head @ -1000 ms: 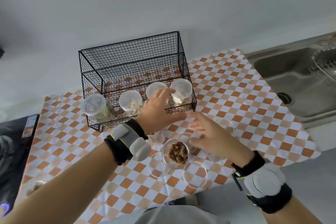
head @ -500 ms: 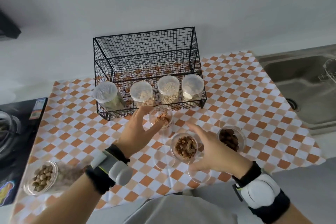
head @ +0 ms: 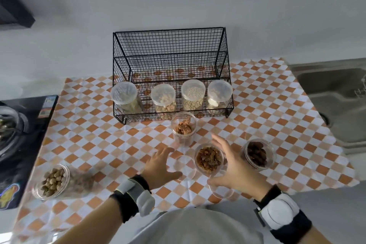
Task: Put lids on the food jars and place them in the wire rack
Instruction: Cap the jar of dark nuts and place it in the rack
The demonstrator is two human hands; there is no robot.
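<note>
Two hands hover low over the counter [head: 103, 136], both with fingers spread and grasping nothing. The left hand [head: 160, 168] has its fingers splayed beside a clear lid [head: 184, 165] lying flat on the checked cloth, its thumb reaching the lid's near edge. The right hand [head: 231, 166] has relaxed fingers curving round the right side of an open jar [head: 209, 157] of brown pieces; whether they touch it I cannot tell. A second clear lid [head: 220, 190] lies under that hand's thumb. Just beyond the fingers stands another open jar [head: 184, 128] of orange-brown food, close in front of the wire rack [head: 170, 55]. To the right sits a third open jar [head: 257, 154] with dark contents; far left, a fourth [head: 59, 181] lies tipped on its side. Four lidded jars [head: 193, 94] line the rack's front row.
</note>
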